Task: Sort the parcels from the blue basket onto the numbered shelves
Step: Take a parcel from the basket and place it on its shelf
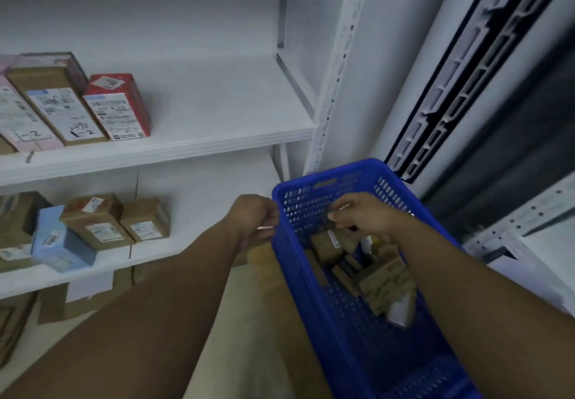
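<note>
The parcels (367, 271), mostly small brown cartons with labels, lie jumbled in the bottom of the blue basket (314, 299), which fills the frame from about 3 to 5 o'clock. The right hand (364, 215) is inside the basket above the heap; its fingers (337, 216) are curled together around something small and dark, though blur keeps me from telling what it is or how firmly it is held. The left hand (255, 218) sits at the basket's left rim near the far corner, its fingers closed as if gripping the edge; the contact itself is not clear.

At 9 to 10 o'clock the upper shelf (217, 137) carries a red box (119, 109) and a brown carton with a handwritten number (59, 103), with bare board to their right. The lower shelf (199, 236), at 8 to 9 o'clock, holds more cartons and a light blue parcel (59, 243).

The likely slip is a loose grip: a small item could drop back into the heap. The labels are too blurred to read from here, so a parcel could also land on the wrong shelf.
</note>
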